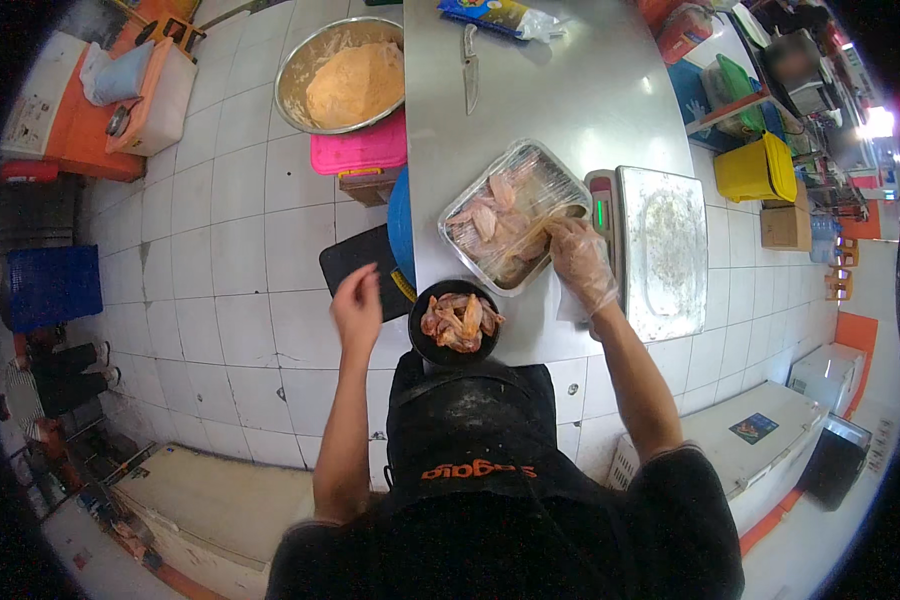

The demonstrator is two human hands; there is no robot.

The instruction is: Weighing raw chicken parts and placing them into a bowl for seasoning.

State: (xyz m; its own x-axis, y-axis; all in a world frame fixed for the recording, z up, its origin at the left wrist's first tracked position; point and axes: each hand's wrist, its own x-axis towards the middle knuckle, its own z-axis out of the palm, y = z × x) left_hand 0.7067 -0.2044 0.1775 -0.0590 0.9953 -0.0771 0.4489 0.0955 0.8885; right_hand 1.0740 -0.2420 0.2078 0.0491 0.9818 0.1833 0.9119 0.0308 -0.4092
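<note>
My right hand (581, 259), in a clear plastic glove, pinches the cling film (551, 225) at the right side of a rectangular metal tray (521, 289). Raw chicken wings (487, 214) lie in the tray, partly under the film. My left hand (358, 304) is bare and raised left of the table edge, its fingers curled and slightly blurred; it touches nothing that I can see. Between my hands, close to my apron, a round black bowl (420, 341) at the table's near edge holds several more chicken pieces (461, 322).
A scale (661, 255) with a metal platform stands right of the tray on the steel table (555, 97). A knife (470, 71) lies farther back near a blue and yellow packet (495, 16). At left, a steel basin (289, 101) of orange-tinted flour sits above a pink lid (356, 150).
</note>
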